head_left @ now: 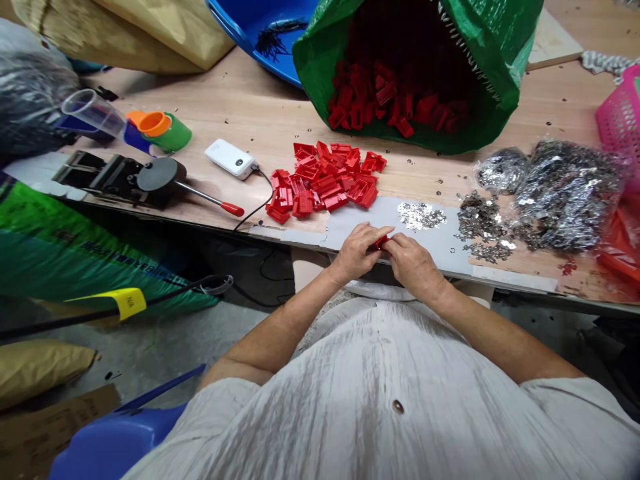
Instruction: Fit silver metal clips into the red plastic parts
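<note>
A small red plastic part sits between my two hands at the front edge of the table, mostly covered by fingers. My left hand is closed around its left side. The fingertips of my right hand pinch together at its right end; whether a small metal piece is also in them is hidden. Just beyond the hands lies a heap of hollow red plastic parts. To the right, small flat silver metal pieces are spread on a grey sheet.
A green sack spills more red parts. Bagged metal pieces and a pink basket stand right. A hand press with a red-tipped lever, a white power bank with a cable, and a blue basin are left and behind.
</note>
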Tool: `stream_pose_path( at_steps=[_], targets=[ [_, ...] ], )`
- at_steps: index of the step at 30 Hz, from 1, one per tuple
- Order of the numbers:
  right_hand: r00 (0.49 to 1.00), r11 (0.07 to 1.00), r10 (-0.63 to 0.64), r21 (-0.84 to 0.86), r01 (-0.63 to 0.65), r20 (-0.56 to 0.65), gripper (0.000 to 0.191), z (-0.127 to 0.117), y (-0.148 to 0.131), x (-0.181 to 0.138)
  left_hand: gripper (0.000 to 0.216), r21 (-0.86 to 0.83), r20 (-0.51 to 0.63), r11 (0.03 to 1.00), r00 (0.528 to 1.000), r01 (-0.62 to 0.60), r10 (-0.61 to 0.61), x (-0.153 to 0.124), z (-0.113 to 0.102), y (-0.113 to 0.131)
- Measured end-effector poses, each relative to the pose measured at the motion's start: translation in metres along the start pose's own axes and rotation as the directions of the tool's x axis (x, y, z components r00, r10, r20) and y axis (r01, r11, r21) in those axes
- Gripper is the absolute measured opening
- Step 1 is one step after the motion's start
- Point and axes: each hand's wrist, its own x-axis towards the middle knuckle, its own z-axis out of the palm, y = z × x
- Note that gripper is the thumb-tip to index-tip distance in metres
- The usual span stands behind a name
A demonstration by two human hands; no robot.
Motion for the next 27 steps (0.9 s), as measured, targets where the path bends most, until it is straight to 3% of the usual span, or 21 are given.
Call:
stream_pose_path(
  at_steps=[4, 10, 27],
  targets=[
    [0.999, 0.997, -0.043, 0.058, 0.042, 0.019, 0.028, -0.011, 0.0, 0.0, 0.05, 0.008, -0.046, 1.0, 0.999, -0.024, 0.024, 0.0, 0.001, 0.001],
    [0.997, 0.985, 0.069, 0.164, -0.061, -0.042, 0.021, -0.019, 0.003, -0.014, 0.05, 0.013, -0.046, 1.0, 0.999, -0.006, 0.007, -0.001, 0.003, 0.002],
    [0.987, 0.981, 0.151, 0.118, -0.156, 0.055, 0.018, -0.016, -0.004, -0.005, 0.05, -0.173, 0.032, 0.979, 0.994, 0.108, -0.104, 0.005, -0.003, 0.001]
  ],
)
